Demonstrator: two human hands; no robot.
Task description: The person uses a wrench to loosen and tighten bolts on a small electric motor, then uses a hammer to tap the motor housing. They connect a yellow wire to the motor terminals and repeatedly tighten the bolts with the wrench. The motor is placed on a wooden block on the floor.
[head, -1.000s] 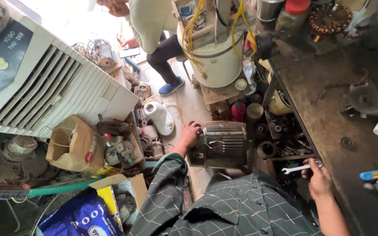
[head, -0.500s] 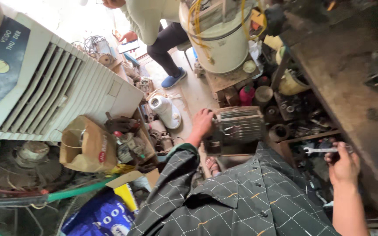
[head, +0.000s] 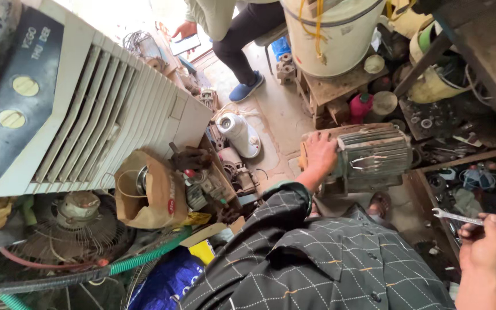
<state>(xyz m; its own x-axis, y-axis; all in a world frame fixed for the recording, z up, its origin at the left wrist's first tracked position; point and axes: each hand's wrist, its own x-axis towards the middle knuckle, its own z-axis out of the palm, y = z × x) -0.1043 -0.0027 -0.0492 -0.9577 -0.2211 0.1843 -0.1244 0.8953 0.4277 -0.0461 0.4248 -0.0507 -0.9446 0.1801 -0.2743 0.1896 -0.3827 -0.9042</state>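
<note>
While the left hand [head: 320,152] rests flat on the end of a ribbed grey electric motor [head: 368,156], its fingers are spread wide over the casing, gripping nothing. That motor sits on the concrete floor [head: 276,123] just right of centre, at about two o'clock from the person's checked sleeve [head: 271,229]. Low at four o'clock, the right hand [head: 486,247] has its fingers closed around a silver open-ended wrench [head: 457,217], whose head points toward nine o'clock. Hand and wrench hang well apart from the motor, in front of a cluttered low shelf [head: 466,158] of small metal parts.

At eleven o'clock from the motor a white cylindrical appliance [head: 239,133] lies on the floor. Farther toward ten o'clock stands a large white air cooler [head: 104,109] with slanted louvres. Beneath it, at eight o'clock, a brown paper bag [head: 150,192] leans beside a fan guard [head: 64,229] and a green hose [head: 144,258]. At twelve o'clock a big white drum [head: 334,34] stands on a wooden stand, and beside it another person sits, one blue shoe [head: 247,90] on the floor and a hand [head: 186,28] touching a tablet.
</note>
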